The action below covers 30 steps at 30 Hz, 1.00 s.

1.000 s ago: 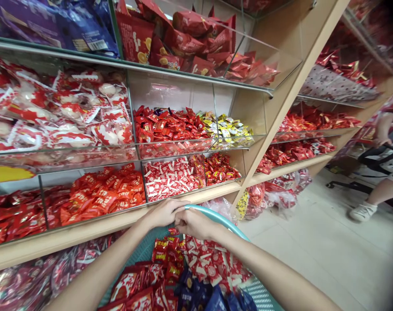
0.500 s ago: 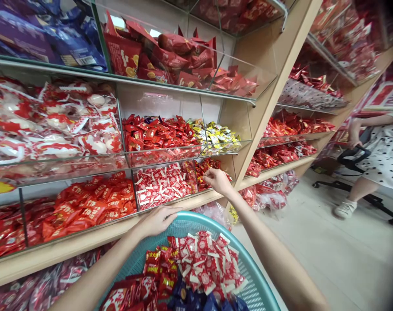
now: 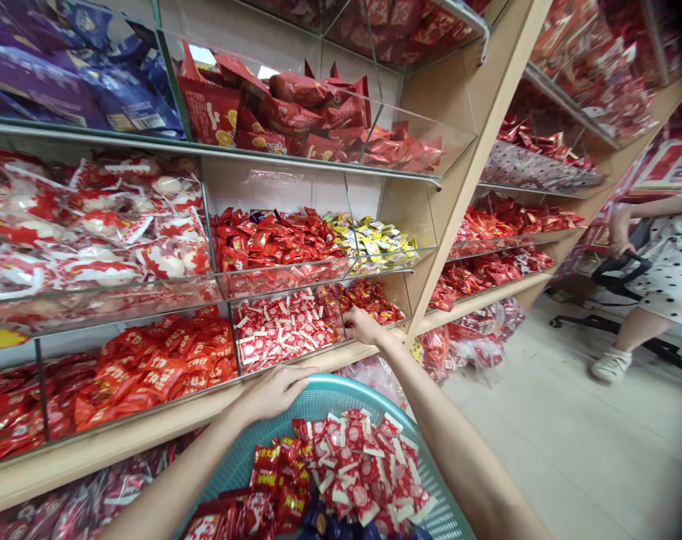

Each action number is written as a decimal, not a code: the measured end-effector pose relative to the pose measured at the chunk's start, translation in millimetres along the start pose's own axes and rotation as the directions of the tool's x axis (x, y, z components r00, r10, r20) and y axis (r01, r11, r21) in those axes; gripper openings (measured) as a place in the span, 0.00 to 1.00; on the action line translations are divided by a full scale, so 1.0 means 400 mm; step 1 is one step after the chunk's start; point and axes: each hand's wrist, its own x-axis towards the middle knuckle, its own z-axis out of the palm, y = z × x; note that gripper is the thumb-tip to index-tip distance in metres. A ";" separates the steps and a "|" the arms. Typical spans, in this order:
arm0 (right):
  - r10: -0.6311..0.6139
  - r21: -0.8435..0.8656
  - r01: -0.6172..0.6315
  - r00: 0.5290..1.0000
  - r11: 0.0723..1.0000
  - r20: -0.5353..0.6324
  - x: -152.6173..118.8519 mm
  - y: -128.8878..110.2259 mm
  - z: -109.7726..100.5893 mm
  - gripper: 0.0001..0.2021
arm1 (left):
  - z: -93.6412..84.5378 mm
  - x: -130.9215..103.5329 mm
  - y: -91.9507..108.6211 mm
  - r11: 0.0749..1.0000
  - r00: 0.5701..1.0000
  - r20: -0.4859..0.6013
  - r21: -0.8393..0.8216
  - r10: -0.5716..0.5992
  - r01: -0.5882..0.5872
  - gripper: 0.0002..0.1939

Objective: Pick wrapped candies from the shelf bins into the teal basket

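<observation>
Right fingers: on the right hand [image 3: 364, 327], curled inward at the front of the small red sweets [image 3: 377, 294], beside the glass divider; whether they pinch anything cannot be told.
Left fingers: on the left hand [image 3: 274, 390], loosely stretched at the basket's near-shelf rim, palm down; whether they grip it cannot be told.
Small red sweets: in the low bin at the shelf's right end; likely light, firm inside slick, crinkly wrappers, best taken by a few twisted ends or a loose scoop.
Basket [image 3: 349, 385]: below both hands, against or just beside the wooden edge [image 3: 205, 415]; it looks like thin, slightly springy plastic, probably weighty with its load, best held by opposite sides of the rim.
Basket load: red-and-white sweets [image 3: 363, 466], gold-lettered red packets [image 3: 287, 476] and blue packets [image 3: 319, 519]; the pile would probably slide if tilted.
Shelf: pale wood with glass fronts, smooth and hard; white-and-red packs [image 3: 98, 225] on the left, yellow sweets [image 3: 374, 238] above the small red ones.
Room: pale tiled floor [image 3: 509, 442], another person [image 3: 670, 262] at the far right by a wheeled chair base [image 3: 582, 323].
</observation>
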 end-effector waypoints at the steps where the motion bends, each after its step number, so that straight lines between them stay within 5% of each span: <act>1: 0.005 -0.014 -0.005 1.000 1.000 0.005 0.001 -0.002 -0.001 0.07 | 0.001 0.000 -0.004 1.000 1.000 0.000 -0.008 -0.002 0.002 0.19; 13: 0.105 -0.065 -0.107 0.994 0.992 -0.033 -0.005 -0.017 -0.006 0.10 | 0.005 0.001 -0.010 0.999 1.000 0.009 0.045 -0.003 0.002 0.19; 17: 0.089 0.084 -0.085 0.994 0.993 -0.055 -0.016 -0.014 -0.002 0.10 | 0.009 0.001 -0.012 0.998 1.000 -0.004 0.052 0.019 -0.019 0.19; 20: 0.084 0.229 -0.042 0.981 0.973 -0.177 -0.034 -0.012 -0.016 0.13 | 0.010 0.001 -0.011 0.999 1.000 -0.010 0.042 0.014 -0.014 0.19; 26: 0.155 0.398 0.060 0.860 0.915 -0.487 -0.130 -0.063 -0.157 0.15 | 0.009 0.003 0.002 0.998 1.000 0.011 0.055 0.023 -0.024 0.19; 30: 0.054 0.590 0.283 0.872 0.756 -0.487 -0.224 -0.190 -0.273 0.15 | 0.006 0.003 0.013 0.999 1.000 0.002 0.031 0.014 -0.014 0.18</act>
